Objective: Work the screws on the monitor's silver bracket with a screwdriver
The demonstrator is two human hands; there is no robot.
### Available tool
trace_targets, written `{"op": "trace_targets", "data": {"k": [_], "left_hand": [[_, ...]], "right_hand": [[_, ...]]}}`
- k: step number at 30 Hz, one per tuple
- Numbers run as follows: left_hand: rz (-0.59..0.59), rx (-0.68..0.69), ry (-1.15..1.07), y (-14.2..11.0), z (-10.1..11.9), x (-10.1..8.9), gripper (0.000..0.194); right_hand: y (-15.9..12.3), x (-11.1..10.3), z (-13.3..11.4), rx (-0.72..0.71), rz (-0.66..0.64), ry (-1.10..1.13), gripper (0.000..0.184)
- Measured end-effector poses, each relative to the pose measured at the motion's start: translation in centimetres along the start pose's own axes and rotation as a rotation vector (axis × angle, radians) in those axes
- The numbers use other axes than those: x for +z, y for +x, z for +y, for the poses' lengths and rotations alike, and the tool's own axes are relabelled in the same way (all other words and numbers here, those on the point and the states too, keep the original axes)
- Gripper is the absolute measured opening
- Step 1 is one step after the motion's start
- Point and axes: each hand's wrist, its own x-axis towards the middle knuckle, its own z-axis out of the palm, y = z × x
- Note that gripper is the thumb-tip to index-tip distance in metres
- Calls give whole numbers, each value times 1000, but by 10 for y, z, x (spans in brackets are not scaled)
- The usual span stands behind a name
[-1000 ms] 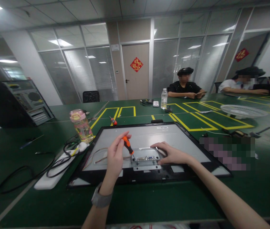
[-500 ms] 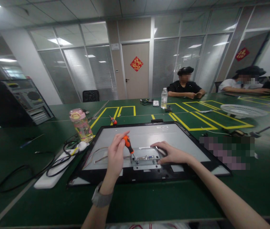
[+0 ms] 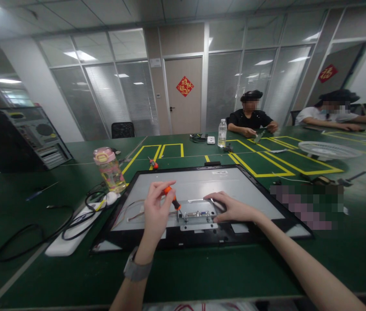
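Note:
My left hand (image 3: 157, 206) is closed around the handle of an orange and black screwdriver (image 3: 176, 204). The screwdriver leans, its tip at the left end of a metal bracket (image 3: 199, 226) with a row of connector ports. My right hand (image 3: 231, 208) rests on the bracket's right end, thumb at the near edge and fingers over the far side; it grips the bracket. Beneath both hands a large display panel (image 3: 250, 183) lies with a grey surface upward inside a black frame. Thin wires (image 3: 134, 218) run left from the bracket, partly hidden by my left hand.
At left are a power strip (image 3: 66, 237) with black cables, a pink-lidded bottle (image 3: 108, 170) and a computer tower (image 3: 24, 138). Beyond the panel lie a red screwdriver (image 3: 153, 163) and a water bottle (image 3: 222, 134). A white round grille (image 3: 328, 151) is at right. Two people sit across the table.
My left fingers have shifted on the screwdriver handle, with the thumb now across it. My right hand stays on the bracket. Across the table, one person's hands have moved apart.

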Motion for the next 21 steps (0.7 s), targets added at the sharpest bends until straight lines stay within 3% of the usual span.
{"op": "trace_targets", "data": {"k": [5, 10, 15, 21], "left_hand": [[-28, -24, -45, 0, 3, 0, 29], [0, 32, 24, 0, 3, 1, 18], [-14, 42, 58, -3, 2, 2, 26], [13, 45, 63, -2, 2, 1, 19]], "right_hand": [[0, 0, -1, 21, -3, 2, 75], [1, 0, 1, 11, 3, -2, 76], [1, 1, 1, 14, 0, 9, 76], [1, 2, 5, -4, 7, 10, 74]]}}
